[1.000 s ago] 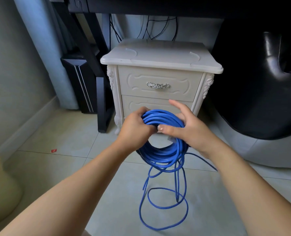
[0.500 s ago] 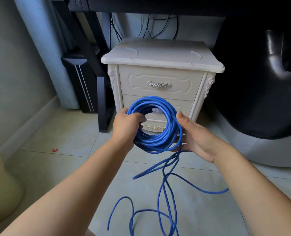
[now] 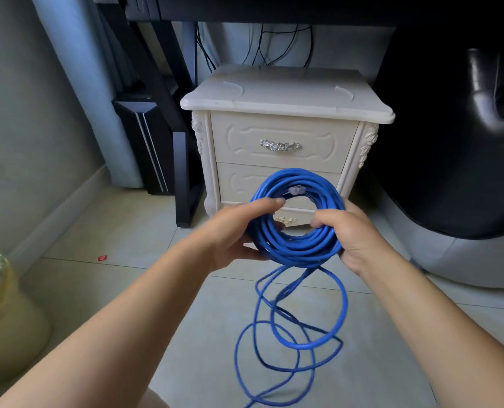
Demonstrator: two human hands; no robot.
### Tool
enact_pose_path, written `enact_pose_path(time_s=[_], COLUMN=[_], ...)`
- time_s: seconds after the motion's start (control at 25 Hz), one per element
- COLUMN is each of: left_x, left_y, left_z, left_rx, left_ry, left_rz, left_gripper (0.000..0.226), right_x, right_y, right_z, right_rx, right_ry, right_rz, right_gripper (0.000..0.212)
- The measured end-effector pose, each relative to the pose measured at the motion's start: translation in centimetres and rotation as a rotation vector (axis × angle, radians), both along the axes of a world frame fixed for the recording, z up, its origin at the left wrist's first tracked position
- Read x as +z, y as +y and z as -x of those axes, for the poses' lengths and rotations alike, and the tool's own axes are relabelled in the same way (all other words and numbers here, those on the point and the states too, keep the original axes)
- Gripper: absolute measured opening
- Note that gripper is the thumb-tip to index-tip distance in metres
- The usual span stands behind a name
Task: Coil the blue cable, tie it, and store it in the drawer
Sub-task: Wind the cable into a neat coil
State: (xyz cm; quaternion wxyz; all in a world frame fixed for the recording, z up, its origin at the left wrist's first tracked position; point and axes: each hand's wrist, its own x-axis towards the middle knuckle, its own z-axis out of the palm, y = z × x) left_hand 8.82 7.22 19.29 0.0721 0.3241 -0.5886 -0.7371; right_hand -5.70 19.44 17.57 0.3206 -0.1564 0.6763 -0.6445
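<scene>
Coiling step in hand; judged well along, not finished. The blue cable [image 3: 296,244] is held as a ring in front of the nightstand [image 3: 286,92], clear of the tiled floor [image 3: 121,278]. Its left side is clasped between fingers and thumb of the left hand [image 3: 233,231]; the right hand [image 3: 352,240] is curled through the ring. Slack loops [image 3: 292,337] are trailed below. Next, slack is to be gathered in, loop by loop, without snagging. The top drawer [image 3: 239,136] is closed. A lined bin [image 3: 3,313] is noted left.

A home room: a carved cream nightstand [image 3: 286,136] stands on floor tiles [image 3: 133,231], beside a black desk leg [image 3: 183,172].
</scene>
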Motion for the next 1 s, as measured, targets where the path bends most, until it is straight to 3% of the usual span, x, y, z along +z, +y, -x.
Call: enact_pose_path(time_s=[0.12,0.4,0.48,0.68,0.76,0.8,0.88,1.0], left_x=[-0.1,-1.7,-1.6,-1.0,-1.6,-2.0,-2.9,-4.1], left_y=[-0.9,1.2,1.9,4.3,5.0,5.1,4.7,4.6], left_z=[-0.5,0.4,0.3,-0.4,-0.1,0.2,0.9,1.3], left_rx=[-0.114,-0.175,-0.243,-0.607,-0.548,-0.455,-0.275,-0.242], left_ry=[0.046,-0.031,-0.033,0.059,0.044,0.044,0.021,0.003], left_rz=[-0.054,-0.037,0.071,0.575,0.749,0.747,0.538,0.254], left_gripper=[0.071,0.056,0.052,0.056,0.045,0.037,0.035,0.048], right_x=[0.2,-0.2,-0.1,-0.8,-1.1,-1.2,-1.3,-1.1], right_y=[0.2,0.8,1.1,1.3,1.4,1.4,1.3,1.3], right_z=[0.4,1.1,1.2,1.8,1.7,1.7,1.8,1.9], right_rx=[-0.013,-0.156,-0.221,-0.322,-0.354,-0.369,-0.389,-0.396], right_ry=[-0.086,-0.438,-0.455,-0.486,-0.485,-0.492,-0.549,-0.596], right_rz=[0.039,0.183,0.211,0.208,0.196,0.199,0.251,0.3], right_gripper=[0.036,0.021,0.014,0.011,0.009,0.01,0.014,0.021])
